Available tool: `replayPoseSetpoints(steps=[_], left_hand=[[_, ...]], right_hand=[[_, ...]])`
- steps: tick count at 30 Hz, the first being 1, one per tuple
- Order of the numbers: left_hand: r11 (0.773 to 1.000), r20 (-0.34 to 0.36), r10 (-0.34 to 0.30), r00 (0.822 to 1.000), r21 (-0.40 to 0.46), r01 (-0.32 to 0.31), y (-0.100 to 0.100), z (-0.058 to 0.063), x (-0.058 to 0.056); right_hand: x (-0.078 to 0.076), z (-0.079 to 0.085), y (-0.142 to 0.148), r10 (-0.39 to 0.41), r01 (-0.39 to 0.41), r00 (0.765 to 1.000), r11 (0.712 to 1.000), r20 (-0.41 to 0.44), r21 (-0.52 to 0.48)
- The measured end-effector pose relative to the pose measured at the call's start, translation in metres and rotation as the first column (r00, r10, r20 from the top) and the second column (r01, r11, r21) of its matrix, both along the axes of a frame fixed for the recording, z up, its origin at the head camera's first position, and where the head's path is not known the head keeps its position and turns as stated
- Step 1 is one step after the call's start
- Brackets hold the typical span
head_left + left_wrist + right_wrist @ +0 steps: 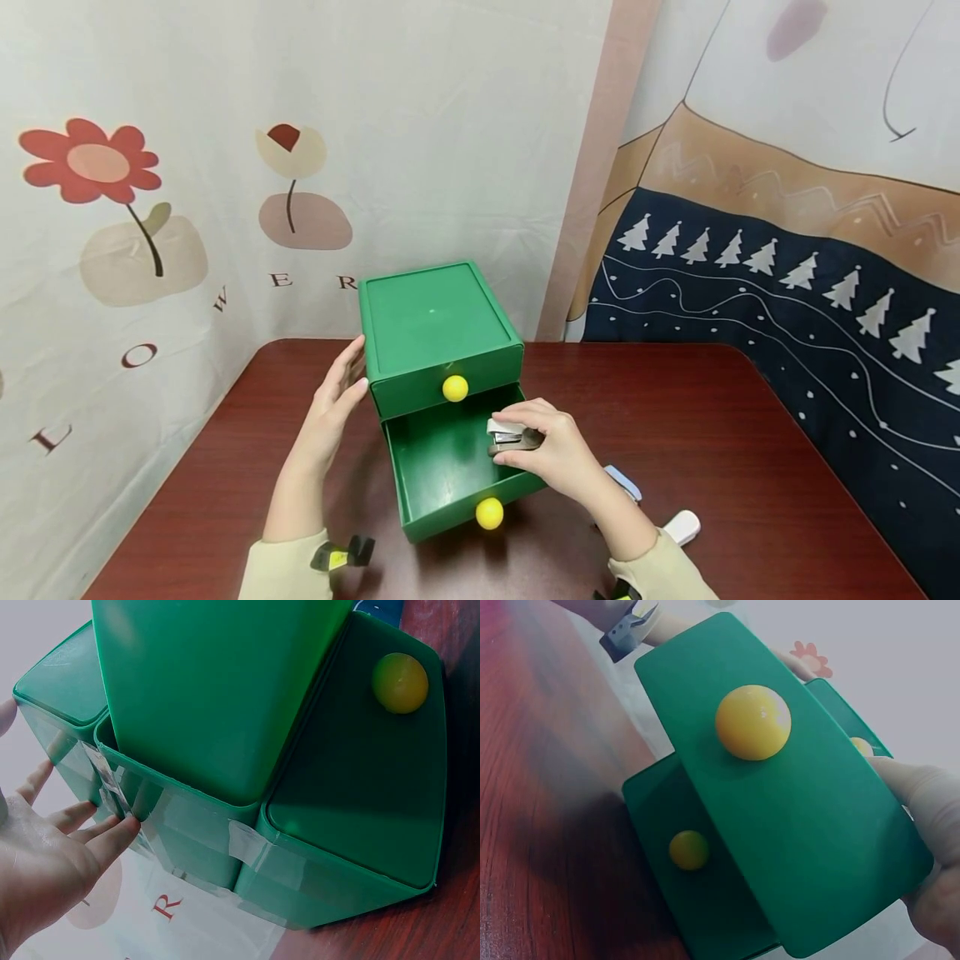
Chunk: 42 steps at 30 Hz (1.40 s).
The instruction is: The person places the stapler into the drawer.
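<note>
A green drawer cabinet with yellow knobs stands on the table, its middle drawer pulled out. My right hand pinches a small stapler, white on top and grey-brown below, over the right part of that drawer. In the right wrist view the drawer's front hides the stapler. The fingers of my left hand are spread along the cabinet's left side. Seen from the left wrist, fingertips lie against the taped green wall, with the palm away from it.
Beyond my right forearm lie a light blue object and a white rounded object, both partly covered by the arm. The dark red table reaches back to a printed cloth. The bottom drawer's knob sits under the open drawer.
</note>
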<state>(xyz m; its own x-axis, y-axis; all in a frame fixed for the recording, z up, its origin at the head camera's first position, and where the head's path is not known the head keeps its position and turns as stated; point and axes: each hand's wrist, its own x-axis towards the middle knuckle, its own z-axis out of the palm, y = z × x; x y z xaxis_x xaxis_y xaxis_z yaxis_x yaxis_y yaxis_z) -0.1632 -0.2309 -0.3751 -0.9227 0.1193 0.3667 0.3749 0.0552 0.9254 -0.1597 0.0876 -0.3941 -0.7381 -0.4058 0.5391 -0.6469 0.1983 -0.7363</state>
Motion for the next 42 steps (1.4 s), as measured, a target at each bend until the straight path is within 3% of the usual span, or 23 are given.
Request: replayPoseSetpoints(steps=[3, 8, 10, 23, 28, 33, 42], left_hand=[[1.0, 0.002, 0.003, 1.0, -0.001, -0.003, 0.0, -0.001, 0.0], [1.0, 0.008, 0.003, 1.0, -0.003, -0.003, 0.0, 0.0, 0.0], [1.0, 0.008, 0.003, 1.0, -0.002, -0.003, 0.0, 0.0, 0.0], [1.0, 0.005, 0.005, 1.0, -0.002, -0.005, 0.001, 0.0, -0.001], [1.0, 0.006, 0.002, 1.0, 0.0, -0.002, 0.0, -0.001, -0.002], [1.0, 0.004, -0.001, 1.0, 0.002, 0.001, 0.0, -0.001, -0.002], [1.0, 0.0, 0.006, 1.0, 0.002, -0.006, 0.001, -0.001, -0.002]], right_hand=[[0.005, 0.009, -0.003, -0.015, 0.014, 1.0, 0.999, 0.009, 0.045], [0.003, 0.01, -0.001, -0.014, 0.014, 1.0, 0.992, 0.0, 0.127], [-0.002, 0.004, 0.001, -0.009, 0.01, 1.0, 0.988, -0.008, 0.153], [0.0, 0.012, 0.002, -0.054, 0.056, 0.998, 0.945, -0.016, 0.323], [0.001, 0.01, 0.004, -0.042, 0.056, 0.998, 0.948, -0.051, 0.312], [0.005, 0.008, 0.014, -0.042, 0.049, 0.998, 0.976, -0.04, 0.21], [0.01, -0.002, 0.057, -0.146, 0.162, 0.984, 0.972, -0.105, 0.17]])
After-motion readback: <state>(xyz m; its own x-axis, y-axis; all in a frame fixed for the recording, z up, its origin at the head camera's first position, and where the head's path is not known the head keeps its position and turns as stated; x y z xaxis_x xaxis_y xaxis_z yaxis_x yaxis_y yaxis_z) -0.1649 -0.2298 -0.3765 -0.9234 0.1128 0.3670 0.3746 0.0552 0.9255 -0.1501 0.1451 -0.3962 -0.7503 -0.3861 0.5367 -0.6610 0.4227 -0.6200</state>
